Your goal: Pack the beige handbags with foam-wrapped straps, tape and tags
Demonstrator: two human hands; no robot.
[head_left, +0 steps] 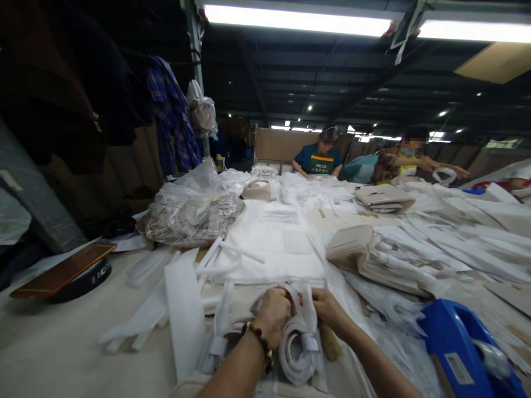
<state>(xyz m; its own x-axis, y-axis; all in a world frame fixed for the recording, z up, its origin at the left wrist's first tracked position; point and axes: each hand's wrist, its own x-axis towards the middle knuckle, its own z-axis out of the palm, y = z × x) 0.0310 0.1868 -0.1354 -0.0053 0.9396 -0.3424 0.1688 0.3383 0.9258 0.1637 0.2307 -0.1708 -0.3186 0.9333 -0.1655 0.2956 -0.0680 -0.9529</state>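
My left hand (274, 310), with a beaded bracelet at the wrist, is closed at the top of a pale strap. My right hand (329, 310) is just to the right, its fingers closed on a white foam-like strip (309, 309). Between and below the hands is a rolled coil of pale strap (296, 354) in white wrapping. Another wrapped roll (219, 345) is left of my left wrist, partly covered. Beneath lies a cream item (238, 309), perhaps a bag, mostly hidden by my arms. What sits inside my left fingers is hard to see.
A stack of white packing sheets (274, 254) lies straight ahead. White foam strips (185, 309) and a clear plastic bag of cords (191, 213) are on the left. Cream bags (357, 249) and a blue tape dispenser (460, 348) are on the right. Two people work across the table.
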